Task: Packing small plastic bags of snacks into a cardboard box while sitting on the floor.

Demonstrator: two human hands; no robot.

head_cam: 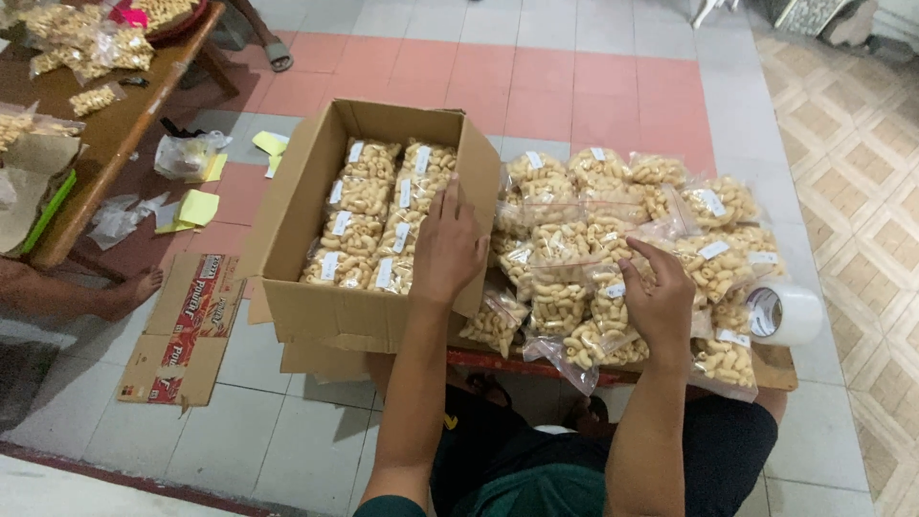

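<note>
An open cardboard box (pixel 316 308) stands on a low table, filled with clear bags of pale curled snacks (pixel 369 222) in rows. My left hand (pixel 445 244) lies flat inside the box's right side, pressing on the bags there. To the right of the box is a heap of the same snack bags (pixel 613 206). My right hand (pixel 659 297) rests on this heap, fingers pinching the top of one bag (pixel 598 316).
A roll of clear tape (pixel 783 312) lies at the table's right edge. A flattened printed carton (pixel 187 330) and yellow papers (pixel 196 206) are on the tiled floor to the left. Another person's foot (pixel 134 287) sits by a brown table (pixel 115 124) with more snack bags.
</note>
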